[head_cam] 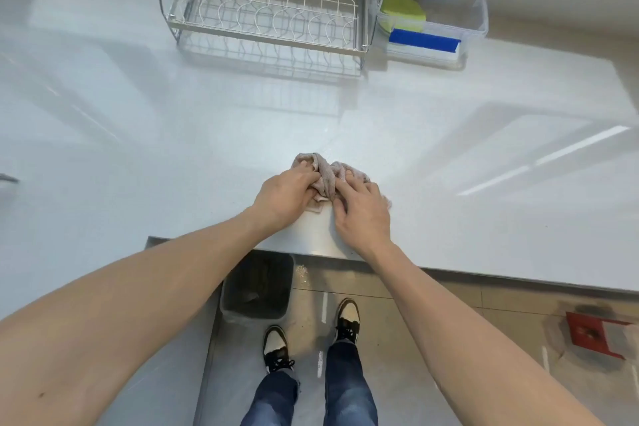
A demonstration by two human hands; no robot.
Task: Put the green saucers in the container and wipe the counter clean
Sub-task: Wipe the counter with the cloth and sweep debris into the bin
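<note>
A crumpled beige cloth (326, 175) lies on the white counter (173, 149) near its front edge. My left hand (283, 199) grips the cloth's left side with curled fingers. My right hand (361, 211) lies on the cloth's right side, fingers bent into the fabric. Green saucers (403, 12) sit stacked inside a clear plastic container (480, 15) at the back right, next to blue strips (423, 40).
A white wire dish rack (269, 10) stands at the back centre, left of the container. Below the counter edge a dark waste bin (257, 290) stands on the floor by my feet. A red object (594, 334) lies on the floor at right.
</note>
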